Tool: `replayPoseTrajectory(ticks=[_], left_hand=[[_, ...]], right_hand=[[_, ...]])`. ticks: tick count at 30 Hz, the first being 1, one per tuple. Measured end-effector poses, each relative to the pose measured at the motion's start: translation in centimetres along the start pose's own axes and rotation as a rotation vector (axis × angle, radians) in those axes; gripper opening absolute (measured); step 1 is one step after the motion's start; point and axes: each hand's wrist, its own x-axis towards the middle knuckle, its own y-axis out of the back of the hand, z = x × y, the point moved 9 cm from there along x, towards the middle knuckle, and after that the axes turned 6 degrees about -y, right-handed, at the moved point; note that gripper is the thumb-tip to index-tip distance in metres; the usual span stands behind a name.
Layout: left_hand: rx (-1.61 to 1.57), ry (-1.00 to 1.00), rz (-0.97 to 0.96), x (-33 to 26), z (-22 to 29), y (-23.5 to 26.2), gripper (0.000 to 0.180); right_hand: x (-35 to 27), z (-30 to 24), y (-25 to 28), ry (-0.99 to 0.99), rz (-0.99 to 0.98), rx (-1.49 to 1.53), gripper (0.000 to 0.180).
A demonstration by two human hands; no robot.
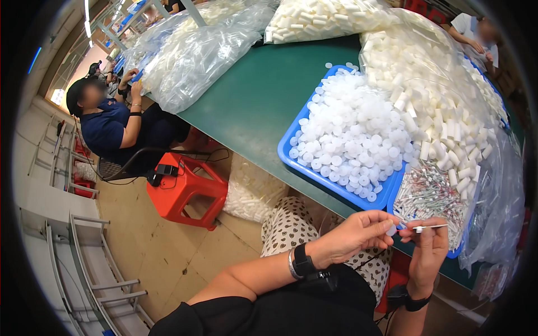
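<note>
Just in front of the table's near edge, my left hand (367, 236) pinches a translucent white disc (391, 230) between thumb and fingertips. Close beside it, my right hand (428, 249) grips a thin white rod-like part (435, 226) with a small white piece at its left end. Disc and rod are a short gap apart or touching; I cannot tell which. Beyond my left hand is a blue tray (287, 147) heaped with similar translucent discs (358, 140). Behind my right hand, a second blue tray (458, 250) holds thin parts with red and green bits (428, 193).
A large open plastic bag of white cylinders (443, 106) spills toward the trays on the green table (241, 106). Clear bags (207, 67) lie at the far left. A red stool (188, 185) stands left, near a seated person (115, 120); another person (473, 36) is far right.
</note>
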Motion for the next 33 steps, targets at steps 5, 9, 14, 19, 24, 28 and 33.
replayPoseTrajectory(ticks=[5, 9, 14, 19, 24, 28, 33], left_hand=[[-0.159, 0.049, 0.012, -0.2, -1.3, -0.1, 0.029], [-0.213, 0.033, -0.004, -0.1, -1.6, 0.3, 0.029], [-0.211, 0.045, 0.015, -0.2, -1.8, 0.3, 0.027], [-0.212, 0.033, 0.018, -0.4, -1.8, 0.5, 0.027], [-0.261, -0.005, 0.020, 0.0, -1.6, 0.9, 0.027], [-0.251, -0.038, 0.023, 0.2, -1.3, 0.7, 0.031], [-0.232, -0.007, 0.093, -0.3, -0.6, 0.8, 0.029]], right_hand=[[-0.1, 1.5, 0.1, -0.010, 0.021, -0.120, 0.014], [-0.3, 1.3, 0.4, -0.021, 0.055, -0.167, 0.013], [-0.6, 1.4, 0.7, -0.004, 0.095, -0.199, 0.012], [-1.4, 0.6, 0.1, 0.068, 0.081, -0.309, 0.009], [-1.7, -0.7, -0.7, 0.198, 0.056, -0.401, 0.008], [-1.6, -0.9, -0.5, 0.310, 0.047, -0.567, 0.008], [-1.3, -0.7, -0.7, 0.313, 0.023, -0.512, 0.008]])
